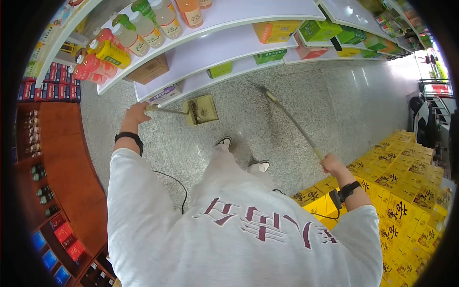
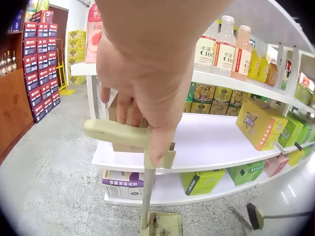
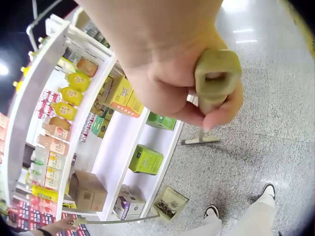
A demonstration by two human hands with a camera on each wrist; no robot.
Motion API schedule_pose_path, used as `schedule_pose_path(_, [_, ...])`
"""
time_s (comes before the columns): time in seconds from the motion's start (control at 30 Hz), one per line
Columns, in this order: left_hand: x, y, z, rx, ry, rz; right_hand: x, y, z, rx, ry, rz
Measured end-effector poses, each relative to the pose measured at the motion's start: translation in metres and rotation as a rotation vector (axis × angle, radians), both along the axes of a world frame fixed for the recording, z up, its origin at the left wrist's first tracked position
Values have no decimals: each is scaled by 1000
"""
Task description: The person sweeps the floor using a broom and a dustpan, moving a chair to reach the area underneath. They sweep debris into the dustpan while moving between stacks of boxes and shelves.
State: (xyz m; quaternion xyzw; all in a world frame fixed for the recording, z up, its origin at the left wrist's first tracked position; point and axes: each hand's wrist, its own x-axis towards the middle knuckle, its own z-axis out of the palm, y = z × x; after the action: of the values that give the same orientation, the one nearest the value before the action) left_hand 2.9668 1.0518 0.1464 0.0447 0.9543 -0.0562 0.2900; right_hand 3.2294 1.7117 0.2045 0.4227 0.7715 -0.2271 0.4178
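My left hand (image 1: pixel 136 114) grips the T-shaped handle (image 2: pixel 110 131) of a long-handled dustpan (image 1: pixel 191 117). In the left wrist view the thumb lies along the pole joint, with the fingers behind the grip. The pale yellow pan rests on the floor by the bottom shelf, with dark debris inside. My right hand (image 1: pixel 331 164) holds the top of a broom (image 1: pixel 297 125), its fingers wrapped around the handle end (image 3: pixel 228 87). The broom slants away to the floor, its dark bristles (image 1: pixel 262 89) right of the dustpan.
White shelves (image 1: pixel 210 45) with bottles and boxes run along the front. Stacked yellow cartons (image 1: pixel 387 191) stand on the right, a brown wooden cabinet (image 1: pixel 62 153) on the left. A purple-and-white box (image 1: pixel 165 93) sits on the low shelf near the dustpan. Speckled floor (image 1: pixel 315 103) lies between.
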Motion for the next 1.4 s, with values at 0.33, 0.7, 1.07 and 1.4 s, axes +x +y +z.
schedule_pose_path(0.33, [-18, -54, -50, 483, -63, 92, -76, 1, -57, 105, -80, 184])
schedule_pose_path(0.7, [-30, 2, -52, 513, 168, -21, -200, -77, -165, 81, -112, 1727])
schedule_pose_path(1.07, [-29, 36, -46, 439, 140, -8, -143, -185, -89, -181, 69, 723])
schedule_pose_path(1.4, [-27, 29, -55, 442, 222, -75, -107, -162, -35, -40, 339, 814])
